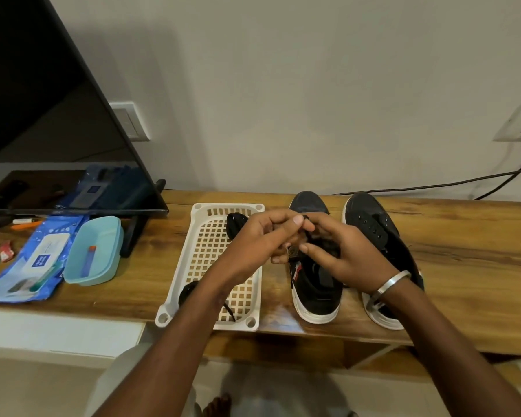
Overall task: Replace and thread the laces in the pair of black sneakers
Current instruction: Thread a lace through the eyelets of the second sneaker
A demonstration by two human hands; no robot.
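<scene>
Two black sneakers with white soles stand side by side on the wooden table, toes toward the wall: the left sneaker (315, 284) and the right sneaker (376, 236), whose eyelets are bare. Both my hands meet above the left sneaker. My left hand (259, 239) and my right hand (340, 251) pinch a bundled black lace (306, 218) between thumbs and fingertips. A silver bangle sits on my right wrist. In the white tray (193, 266) lie two more black lace bundles, one at the far end (235, 225) and one near my left forearm (188, 291).
A TV screen (57, 115) stands at the left. A blue wipes pack (33, 263) and a light blue tub (94, 251) lie beside the tray. Black cables (463, 183) run along the wall at the right. The table's front edge is close to me.
</scene>
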